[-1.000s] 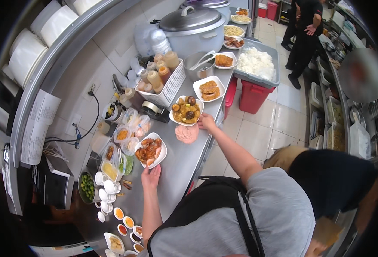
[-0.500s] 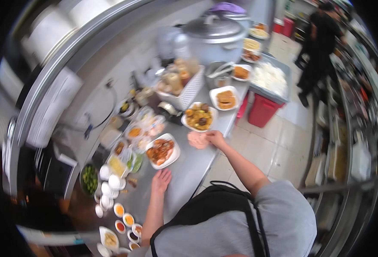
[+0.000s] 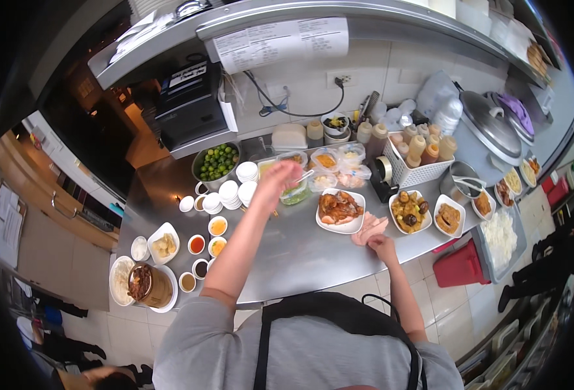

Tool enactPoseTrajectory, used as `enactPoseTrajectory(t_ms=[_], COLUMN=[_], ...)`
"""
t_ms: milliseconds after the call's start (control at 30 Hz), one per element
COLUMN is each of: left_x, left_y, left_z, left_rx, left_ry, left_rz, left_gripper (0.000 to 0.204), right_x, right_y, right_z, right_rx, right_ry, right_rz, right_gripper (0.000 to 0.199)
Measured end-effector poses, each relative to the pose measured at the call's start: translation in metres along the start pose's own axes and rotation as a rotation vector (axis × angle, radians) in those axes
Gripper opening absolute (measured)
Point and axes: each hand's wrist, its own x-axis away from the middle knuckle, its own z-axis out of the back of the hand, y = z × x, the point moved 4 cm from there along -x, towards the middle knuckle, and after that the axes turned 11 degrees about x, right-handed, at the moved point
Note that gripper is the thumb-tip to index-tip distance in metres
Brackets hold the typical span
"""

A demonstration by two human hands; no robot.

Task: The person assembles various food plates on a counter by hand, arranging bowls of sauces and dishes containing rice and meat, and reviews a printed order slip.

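Observation:
My right hand (image 3: 382,247) is closed on the edge of a crumpled pink cloth (image 3: 369,229) lying on the steel counter. Beside the cloth sits a square white plate of glazed browned chicken (image 3: 341,211). My left arm stretches forward, and my left hand (image 3: 280,181), smeared by motion, is over a container of green leaves (image 3: 295,194). Its fingers do not show clearly. Stacked white saucers (image 3: 230,193) stand left of that hand. Bags of chopped ingredients (image 3: 326,159) lie just beyond it.
Right of the cloth stand a plate of yellow stew (image 3: 410,212) and a plate of breaded cutlet (image 3: 450,216). Sauce bottles fill a white basket (image 3: 409,174). Small sauce cups (image 3: 196,244) and a bowl of green limes (image 3: 216,162) are at left. A shelf (image 3: 391,29) overhangs the counter.
My view has swung left. My left hand has gone from beside the chicken plate to over the container of green leaves. My right hand stays at the pink cloth.

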Motion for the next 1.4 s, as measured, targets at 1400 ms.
enactPoseTrajectory(t_ms=[1400], left_x=[0.058], left_y=[-0.607], left_z=[-0.682], left_rx=[-0.387], left_ry=[-0.853], left_rz=[0.916], left_gripper=[0.025], right_x=[0.213], right_y=[0.431], right_z=[0.634], right_rx=[-0.047], right_ry=[0.277], right_rz=[-0.436], right_gripper=[0.027])
